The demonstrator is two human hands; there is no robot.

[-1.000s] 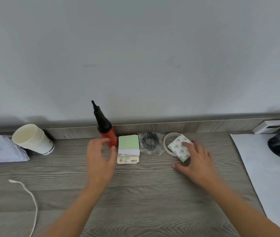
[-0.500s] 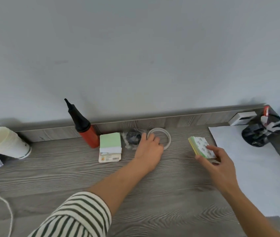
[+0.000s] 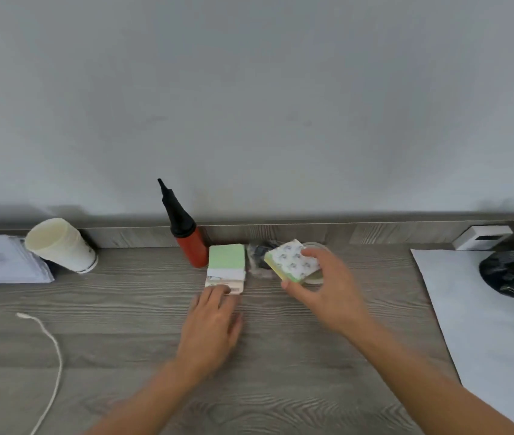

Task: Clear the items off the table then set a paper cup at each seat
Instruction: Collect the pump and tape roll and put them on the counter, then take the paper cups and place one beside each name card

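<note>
My right hand (image 3: 324,290) holds a patterned pad with green and yellow edges (image 3: 290,260) just above the tape ring (image 3: 315,277) and the black item in a clear bag (image 3: 257,255). My left hand (image 3: 215,321) lies flat on the table, fingertips touching the near edge of the green and white note stack (image 3: 227,265). A red hand pump with a black nozzle (image 3: 186,233) leans at the back wall. A stack of paper cups (image 3: 59,244) lies tilted at the back left.
The grey wooden table (image 3: 124,356) runs to a raised back ledge. Papers (image 3: 1,260) lie at far left, a white cable (image 3: 51,350) in front. A white sheet (image 3: 494,334), a black holder (image 3: 513,273) and a white box (image 3: 481,237) sit right.
My right hand has carried the patterned pad back left over the tape ring. My left hand has left the tape ring and moved to the note stack's near edge.
</note>
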